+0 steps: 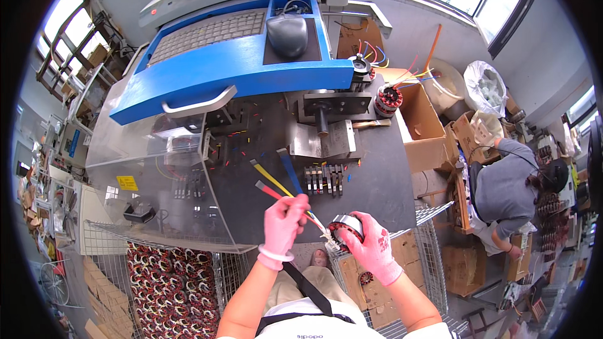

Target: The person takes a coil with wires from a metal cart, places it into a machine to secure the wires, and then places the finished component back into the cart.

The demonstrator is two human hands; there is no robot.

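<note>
In front of my body, near the dark table's front edge, my right hand [375, 248] in a pink glove is wrapped round a motor stator [345, 223] with a silver rim and dark red windings. My left hand [282, 226], also gloved in pink, is closed in a pinch on the stator's sleeved wires. Beyond its fingers the flat ends fan out to the far left: a yellow sleeve [267, 176], a red sleeve [266, 188] and a blue sleeve [289, 172]. White leads [329, 237] join them to the stator. My left fingers hide part of the wires.
Ahead lies a row of small dark blocks [324, 179] before a metal fixture [323, 139]. A blue drawer [251, 66] holds a keyboard and mouse. At left stands a clear panel [157, 182]; below, a crate of stators [169, 289]. Another person [509, 182] bends at right beyond a cardboard box [427, 150].
</note>
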